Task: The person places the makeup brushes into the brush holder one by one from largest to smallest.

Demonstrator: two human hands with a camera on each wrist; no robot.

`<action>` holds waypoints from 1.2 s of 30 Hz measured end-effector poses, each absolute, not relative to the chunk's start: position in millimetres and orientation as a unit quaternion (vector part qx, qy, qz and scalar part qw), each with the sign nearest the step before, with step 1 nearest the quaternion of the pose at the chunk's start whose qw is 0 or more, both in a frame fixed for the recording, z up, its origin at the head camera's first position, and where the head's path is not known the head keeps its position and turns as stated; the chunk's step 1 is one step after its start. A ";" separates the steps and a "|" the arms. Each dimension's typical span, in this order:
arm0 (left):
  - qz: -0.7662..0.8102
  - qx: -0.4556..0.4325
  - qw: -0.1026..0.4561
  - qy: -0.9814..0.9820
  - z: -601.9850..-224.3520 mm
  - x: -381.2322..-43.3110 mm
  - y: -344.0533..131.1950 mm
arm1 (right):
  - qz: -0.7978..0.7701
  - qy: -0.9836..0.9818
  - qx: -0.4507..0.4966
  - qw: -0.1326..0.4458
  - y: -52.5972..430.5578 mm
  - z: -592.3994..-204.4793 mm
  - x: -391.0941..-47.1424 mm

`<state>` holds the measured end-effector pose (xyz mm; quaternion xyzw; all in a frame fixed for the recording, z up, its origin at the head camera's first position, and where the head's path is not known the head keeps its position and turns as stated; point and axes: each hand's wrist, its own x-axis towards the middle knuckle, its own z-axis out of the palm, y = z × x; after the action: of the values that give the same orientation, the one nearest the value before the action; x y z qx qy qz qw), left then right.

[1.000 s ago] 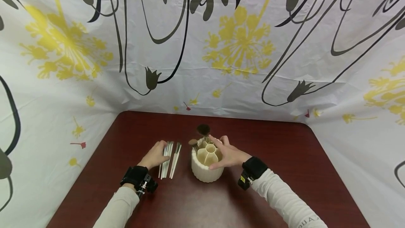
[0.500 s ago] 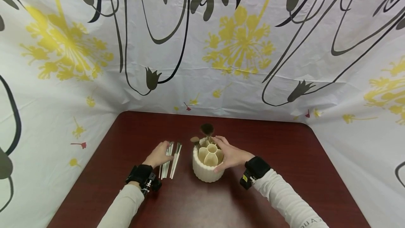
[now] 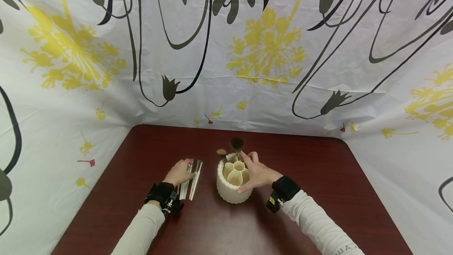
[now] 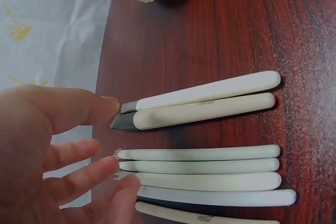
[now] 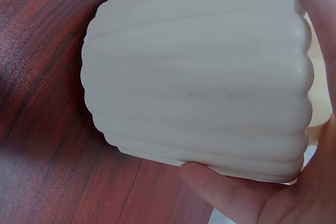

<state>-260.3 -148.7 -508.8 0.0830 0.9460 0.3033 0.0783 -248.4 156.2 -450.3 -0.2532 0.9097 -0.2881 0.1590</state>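
My left hand [image 3: 178,173] hovers over several slim makeup brushes [image 4: 210,181] with pale handles, lying side by side on the table. In the left wrist view its fingers are loosely spread near the bristle ends, and the thumb tip is right at the two separate brushes [image 4: 205,113]. My right hand [image 3: 261,173] grips the cream, fluted brush holder [image 3: 229,191], thumb on the near side and fingers over the far rim. Inside the holder are petal-shaped compartments. A dark fluffy brush [image 3: 236,143] and a smaller tan-tipped brush [image 3: 221,152] stand at its back left.
The dark red wooden table [image 3: 301,207] has rounded far corners. A white cloth [image 3: 219,101] with yellow and grey flower prints hangs behind it and along both sides.
The brush holder has shifted slightly right and turned in my right hand, its standing brushes moving rightward. My left hand has edged right over the lying brushes.
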 end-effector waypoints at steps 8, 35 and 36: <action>0.305 0.085 0.068 0.946 -512.8 -266.9 -144.0 | -0.303 0.907 -0.236 0.169 155.8 -452.7 -246.9; 0.288 0.055 0.082 0.952 -513.4 -273.3 -126.4 | -0.305 0.905 -0.242 0.171 156.9 -455.6 -247.8; 0.287 0.057 0.083 0.953 -514.7 -274.1 -126.2 | -0.307 0.904 -0.243 0.172 156.9 -455.8 -247.9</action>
<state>-274.1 -126.2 -514.7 0.0565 0.9527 0.2868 0.0825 -247.9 156.9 -455.8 -0.2430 0.9040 -0.3068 0.1723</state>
